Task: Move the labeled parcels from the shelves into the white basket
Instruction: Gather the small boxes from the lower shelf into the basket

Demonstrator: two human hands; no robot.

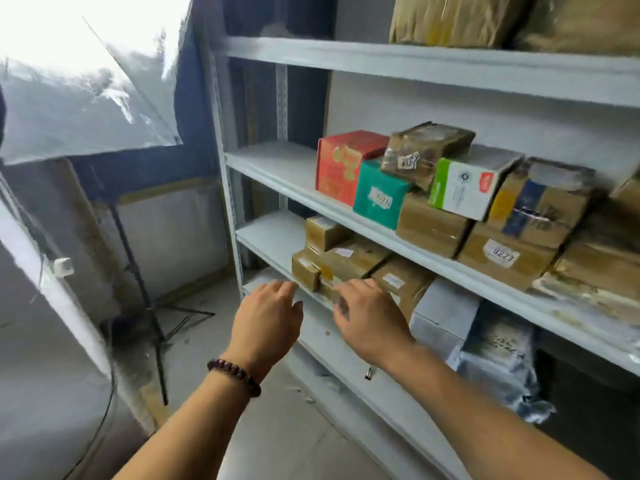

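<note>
Parcels (pixel 341 258): taped brown cartons, stacked at left end of lower shelf (pixel 268 237); more numbered ones one level above lower shelf.
Left hand (pixel 268 318): empty, fingers loose, just in front of lower shelf edge.
Right hand (pixel 367 317): empty, fingers spread at stack front on lower shelf; contact unclear, blurred.
Handling: probably light, stiff cardboard; glossy tape, likely slick.
Hold: front carton (pixel 305 273), across opposite side faces, not by tape or label.
Risk: top carton (pixel 323 230) loose on stack, liable to slide.
Basket: not in view.
</note>
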